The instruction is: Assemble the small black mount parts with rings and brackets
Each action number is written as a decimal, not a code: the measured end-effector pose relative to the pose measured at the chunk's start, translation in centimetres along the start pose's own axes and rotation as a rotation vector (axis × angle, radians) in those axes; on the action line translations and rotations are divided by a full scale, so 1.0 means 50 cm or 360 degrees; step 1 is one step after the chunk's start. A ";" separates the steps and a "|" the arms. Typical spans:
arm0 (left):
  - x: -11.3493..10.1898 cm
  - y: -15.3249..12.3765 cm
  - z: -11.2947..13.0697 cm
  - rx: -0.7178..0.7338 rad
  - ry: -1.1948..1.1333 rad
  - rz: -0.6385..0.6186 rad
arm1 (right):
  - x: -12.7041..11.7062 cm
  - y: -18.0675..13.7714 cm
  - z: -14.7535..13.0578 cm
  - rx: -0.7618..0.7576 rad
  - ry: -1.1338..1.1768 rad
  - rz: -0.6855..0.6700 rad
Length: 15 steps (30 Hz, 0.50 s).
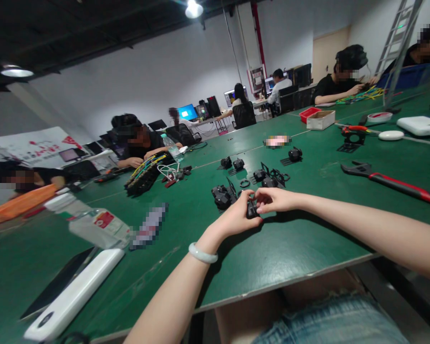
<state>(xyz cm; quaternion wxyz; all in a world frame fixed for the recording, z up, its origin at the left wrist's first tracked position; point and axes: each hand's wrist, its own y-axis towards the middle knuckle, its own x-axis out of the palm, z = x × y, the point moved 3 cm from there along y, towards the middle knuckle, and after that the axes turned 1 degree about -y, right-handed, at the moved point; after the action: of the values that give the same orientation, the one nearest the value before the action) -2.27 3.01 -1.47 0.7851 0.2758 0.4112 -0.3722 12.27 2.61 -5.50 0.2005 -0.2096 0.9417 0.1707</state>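
Observation:
Close to the table's near edge, my left hand (236, 216) is closed around a small black plastic part (251, 210), with a pale bangle on that wrist. My right hand (274, 199) meets it from the other side, its fingertips pinched at the same part. Exactly what the right fingers grip is partly hidden. Just beyond and left of my hands sits a cluster of black parts (222, 196) with thin brackets. More black pieces (261, 175) and a black ring (244, 183) lie behind my hands, and another black part (295, 154) rests farther back.
An adjustable wrench (397, 184) with red and black handles lies at right. On the left are a clear plastic jar (93, 224), a white power bank (75, 296) and an orange object (21, 205). Other people work around the green table (308, 248); small boxes (320, 120) stand at the back.

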 end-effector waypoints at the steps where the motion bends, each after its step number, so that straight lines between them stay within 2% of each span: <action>1: 0.000 0.000 0.000 -0.0004 0.0001 -0.0002 | 0.000 -0.001 0.002 0.0002 0.0016 -0.0012; 15: -0.002 0.000 0.001 0.0015 -0.0001 0.0000 | 0.003 0.000 0.010 -0.0031 -0.0009 0.0040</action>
<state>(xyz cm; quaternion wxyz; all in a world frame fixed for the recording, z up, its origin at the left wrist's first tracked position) -2.29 2.97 -1.36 0.7840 0.2792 0.4091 -0.3742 12.30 2.77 -5.98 0.1990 -0.1991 0.9419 0.1832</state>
